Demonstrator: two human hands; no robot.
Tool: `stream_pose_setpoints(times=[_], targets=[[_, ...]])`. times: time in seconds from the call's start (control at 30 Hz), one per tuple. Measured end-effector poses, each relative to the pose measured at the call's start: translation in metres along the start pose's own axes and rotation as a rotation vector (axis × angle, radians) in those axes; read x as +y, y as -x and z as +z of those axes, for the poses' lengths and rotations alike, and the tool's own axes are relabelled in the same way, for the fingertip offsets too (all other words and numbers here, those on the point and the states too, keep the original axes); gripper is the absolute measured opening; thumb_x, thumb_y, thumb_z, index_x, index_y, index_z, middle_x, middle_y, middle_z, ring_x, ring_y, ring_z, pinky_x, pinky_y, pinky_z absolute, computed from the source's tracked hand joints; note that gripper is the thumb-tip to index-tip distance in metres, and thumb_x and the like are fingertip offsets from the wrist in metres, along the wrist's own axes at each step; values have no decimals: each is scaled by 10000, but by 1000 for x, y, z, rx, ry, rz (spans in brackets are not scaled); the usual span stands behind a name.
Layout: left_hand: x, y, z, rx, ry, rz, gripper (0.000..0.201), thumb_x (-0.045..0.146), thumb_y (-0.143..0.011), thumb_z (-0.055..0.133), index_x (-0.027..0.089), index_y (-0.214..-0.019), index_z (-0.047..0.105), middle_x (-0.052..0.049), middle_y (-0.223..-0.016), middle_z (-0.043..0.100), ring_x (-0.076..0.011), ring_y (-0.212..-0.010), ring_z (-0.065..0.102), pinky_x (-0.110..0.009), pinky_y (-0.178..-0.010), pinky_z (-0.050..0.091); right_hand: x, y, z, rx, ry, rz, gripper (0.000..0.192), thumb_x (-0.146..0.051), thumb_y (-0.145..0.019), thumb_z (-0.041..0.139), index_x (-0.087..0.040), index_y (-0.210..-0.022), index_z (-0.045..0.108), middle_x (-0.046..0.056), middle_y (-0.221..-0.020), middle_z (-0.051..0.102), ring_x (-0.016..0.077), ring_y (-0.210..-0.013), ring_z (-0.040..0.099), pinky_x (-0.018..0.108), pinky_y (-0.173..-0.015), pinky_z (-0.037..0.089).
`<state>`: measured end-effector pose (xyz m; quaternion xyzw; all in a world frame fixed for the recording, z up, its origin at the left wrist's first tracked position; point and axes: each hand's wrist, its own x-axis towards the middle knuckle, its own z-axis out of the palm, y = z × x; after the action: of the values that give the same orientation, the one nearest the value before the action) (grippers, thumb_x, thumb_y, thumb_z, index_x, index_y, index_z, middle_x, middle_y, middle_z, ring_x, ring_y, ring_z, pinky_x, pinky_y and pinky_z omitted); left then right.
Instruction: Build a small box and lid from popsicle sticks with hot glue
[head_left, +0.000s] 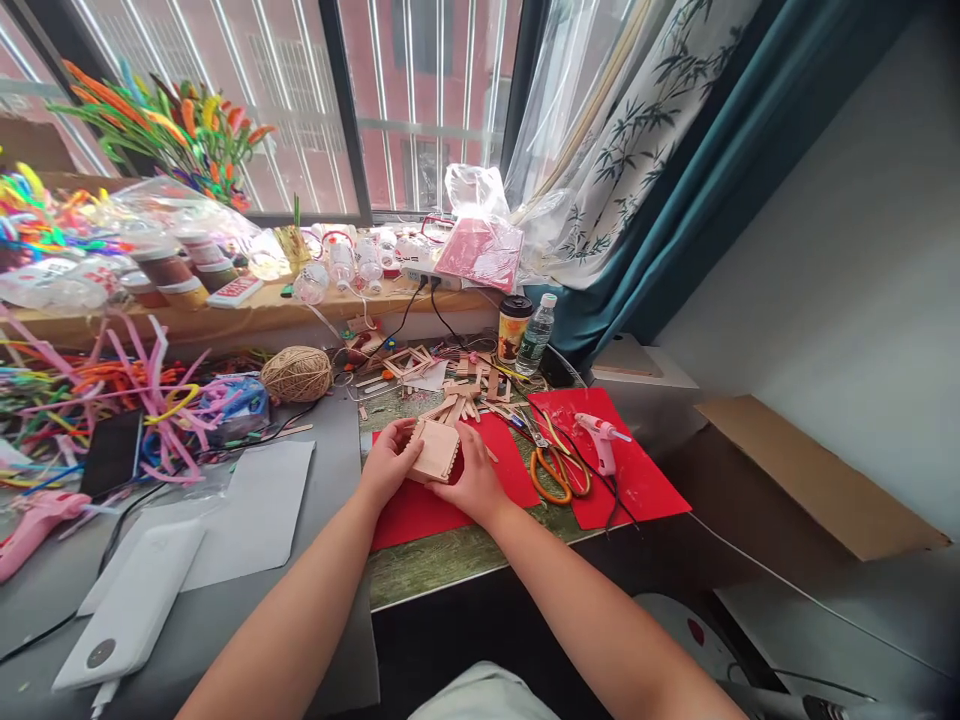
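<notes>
Between my two hands is a small box made of wooden craft sticks point(436, 448), raised just above a red sheet point(427, 508). My left hand point(391, 460) grips its left side, with the thumb along the near edge. On the other side, my right hand point(476, 475) curls its fingers round the right edge. Loose craft sticks point(456, 400) lie in a heap right behind the box. Orange-handled scissors point(551, 472) rest to the right of my right hand. A pink glue gun point(600, 440) stands on a second red sheet point(637, 490).
A ball of twine point(297, 375), pipe cleaners point(150, 390) and a white power bank point(135, 600) are on the left. Behind the sticks stand a paper cup point(514, 330) and a water bottle point(535, 338). Black cords cross the table. An open cardboard box point(817, 475) is at the right.
</notes>
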<state>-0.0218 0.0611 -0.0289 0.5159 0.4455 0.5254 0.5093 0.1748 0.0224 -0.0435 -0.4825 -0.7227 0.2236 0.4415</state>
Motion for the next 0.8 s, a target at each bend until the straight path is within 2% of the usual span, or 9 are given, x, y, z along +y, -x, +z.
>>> stream_pose_setpoints(times=[0.1,0.2,0.3,0.43,0.57,0.67,0.8], targets=[[5,4,2,1,28,20,628,493,-783,817,197,-1286,585,-113,-1138,714,-259,-1035,675,-412,-934,520,0,0,0,-7,-4,28,1217,-384,-673,922,-293,-1640,188,161,-1613,369,365,-1531,327,574,-1244,323],[10,9,2,12,48,44,622,469,-796,814,214,-1309,572,-108,-1169,701,-253,-1059,668,-395,-944,518,-4,4,-4,5,-23,4,1253,-456,-675,925,-313,-1653,155,162,-1642,326,379,-1540,309,596,-1245,315],[14,13,0,43,62,60,605,445,-816,805,232,-1329,564,-101,-1210,675,-239,-1090,652,-364,-957,512,-6,6,-8,28,-91,-3,1159,-551,-757,856,-302,-1655,167,171,-1676,278,385,-1538,318,604,-1232,332],[16,16,-4,76,103,38,552,453,-826,798,240,-1285,577,-85,-1203,678,-226,-1060,654,-340,-912,526,0,1,-4,93,-339,71,858,-532,-920,704,-266,-1616,277,187,-1611,397,327,-1457,467,533,-1160,454],[17,15,-3,86,138,-10,445,474,-806,813,220,-1120,625,-63,-1064,712,-216,-935,672,-329,-826,535,6,-4,1,63,-515,153,836,-518,-869,773,-265,-1557,369,168,-1527,515,298,-1357,577,491,-1118,504],[15,13,0,74,149,-31,393,453,-785,839,217,-1036,651,-42,-996,716,-195,-868,661,-308,-783,522,4,-3,-1,24,-583,169,727,-470,-902,743,-279,-1521,413,136,-1483,570,282,-1335,600,467,-1108,519],[14,10,-1,57,137,-31,290,414,-803,834,212,-932,669,-16,-887,690,-164,-801,624,-274,-736,495,-2,1,-7,81,-528,141,689,-367,-915,726,-282,-1525,416,127,-1468,581,285,-1327,601,465,-1113,519]])
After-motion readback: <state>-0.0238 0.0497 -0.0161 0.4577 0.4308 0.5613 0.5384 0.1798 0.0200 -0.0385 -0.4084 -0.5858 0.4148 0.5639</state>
